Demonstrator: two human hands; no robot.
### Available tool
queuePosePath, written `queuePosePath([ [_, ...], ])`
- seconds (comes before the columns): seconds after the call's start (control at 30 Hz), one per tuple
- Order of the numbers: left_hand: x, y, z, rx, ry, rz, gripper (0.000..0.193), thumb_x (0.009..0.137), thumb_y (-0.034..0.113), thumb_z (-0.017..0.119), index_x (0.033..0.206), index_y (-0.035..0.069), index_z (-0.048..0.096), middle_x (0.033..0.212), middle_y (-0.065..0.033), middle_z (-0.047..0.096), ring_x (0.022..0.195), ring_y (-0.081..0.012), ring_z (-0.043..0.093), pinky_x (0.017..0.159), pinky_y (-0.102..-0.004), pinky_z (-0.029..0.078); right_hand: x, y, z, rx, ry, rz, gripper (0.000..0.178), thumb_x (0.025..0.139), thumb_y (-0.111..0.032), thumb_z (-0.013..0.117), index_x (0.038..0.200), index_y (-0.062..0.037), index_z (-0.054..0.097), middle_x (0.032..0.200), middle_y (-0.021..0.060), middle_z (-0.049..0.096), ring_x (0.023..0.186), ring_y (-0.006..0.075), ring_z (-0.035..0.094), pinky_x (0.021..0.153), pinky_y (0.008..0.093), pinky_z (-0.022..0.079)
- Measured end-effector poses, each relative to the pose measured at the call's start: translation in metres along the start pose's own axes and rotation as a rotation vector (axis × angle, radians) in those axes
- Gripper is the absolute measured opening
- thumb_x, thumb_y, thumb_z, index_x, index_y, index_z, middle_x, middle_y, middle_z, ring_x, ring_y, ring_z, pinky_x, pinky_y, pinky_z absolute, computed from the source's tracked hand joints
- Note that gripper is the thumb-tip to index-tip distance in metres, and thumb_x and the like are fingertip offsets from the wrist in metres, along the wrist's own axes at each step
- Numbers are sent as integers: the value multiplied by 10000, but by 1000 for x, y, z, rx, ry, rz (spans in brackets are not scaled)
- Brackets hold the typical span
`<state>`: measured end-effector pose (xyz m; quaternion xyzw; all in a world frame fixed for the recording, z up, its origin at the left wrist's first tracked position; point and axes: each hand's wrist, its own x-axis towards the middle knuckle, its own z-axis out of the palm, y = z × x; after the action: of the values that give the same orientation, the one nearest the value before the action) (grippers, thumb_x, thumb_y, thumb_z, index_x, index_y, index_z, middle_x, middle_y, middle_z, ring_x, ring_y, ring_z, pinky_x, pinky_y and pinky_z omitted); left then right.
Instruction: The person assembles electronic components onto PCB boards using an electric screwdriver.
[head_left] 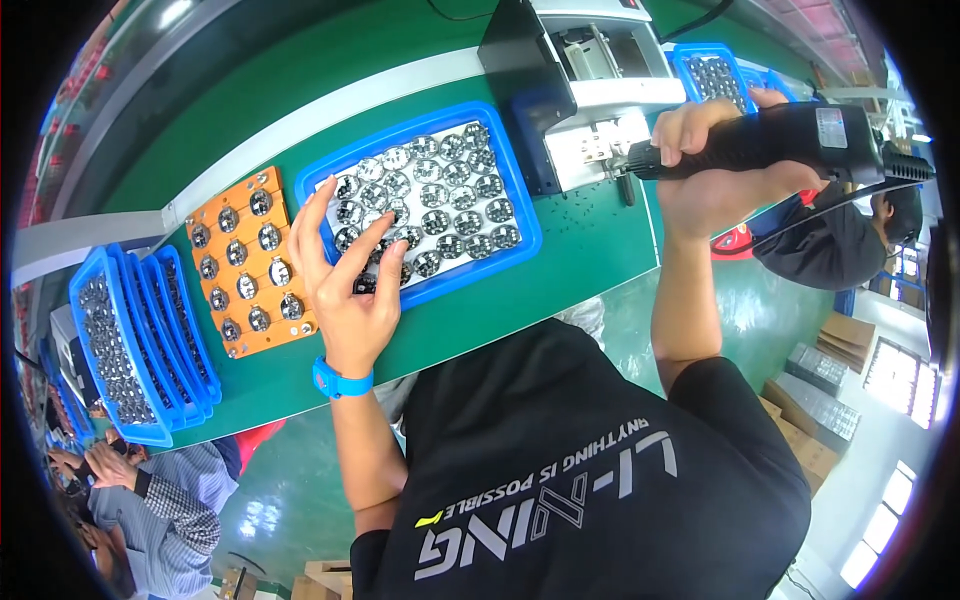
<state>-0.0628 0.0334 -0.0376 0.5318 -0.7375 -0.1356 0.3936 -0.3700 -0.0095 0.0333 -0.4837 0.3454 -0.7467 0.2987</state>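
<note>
My left hand (350, 300), with a blue band on its wrist, reaches over the left side of a blue tray (530, 215). Its fingers are spread, and the fingertips are over or touching small round circuit boards (435, 222) laid in rows on a white sheet. Whether a fingertip presses on one I cannot tell. Raised at the right, my right hand (705, 190) is wrapped around a black electric screwdriver (765, 142), its tip pointing left toward a metal-fronted machine (600, 95). Left of the tray lies an orange fixture plate (240, 343) bearing several round boards.
Several filled blue trays (160, 350) stand leaning in a stack at the bench's left end. Tiny dark bits (590, 208) are scattered below the machine. Another blue tray (685, 60) sits behind it. Co-workers sit at the lower left (185, 500) and far right (830, 240).
</note>
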Motion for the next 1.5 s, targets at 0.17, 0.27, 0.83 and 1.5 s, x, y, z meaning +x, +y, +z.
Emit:
queuePosePath([
  [0.17,-1,1,-3,-7,-1,-41,257,769,77,764,1026,82,778,1423,-198,518,1318,-402,453,1107,-495,341,4,-2,-5,123,-114,108,868,838,-886,348,1229,-123,491,579,66,486,452,186,427,486,333,385],
  [0.27,0,-2,-3,-44,2,-58,266,736,78,769,1003,77,764,1426,-198,510,1330,-410,436,1115,-503,329,-12,-5,15,197,-146,183,907,831,-901,334,1308,-142,475,602,58,482,454,175,436,486,332,395],
  [0.83,-5,-4,-6,-21,-13,-59,144,670,124,849,810,127,817,1437,-121,521,1349,-419,391,1097,-503,368,-89,59,134,136,-359,163,1039,708,-964,340,1313,-119,334,651,92,555,474,198,506,516,355,488],
  [1.5,1,3,-2,-36,-38,-20,102,707,106,837,792,66,796,1415,-171,558,1306,-402,472,1097,-462,373,-8,-23,40,96,38,-110,915,802,-930,273,1270,-162,437,568,78,494,411,199,421,435,350,380],
])
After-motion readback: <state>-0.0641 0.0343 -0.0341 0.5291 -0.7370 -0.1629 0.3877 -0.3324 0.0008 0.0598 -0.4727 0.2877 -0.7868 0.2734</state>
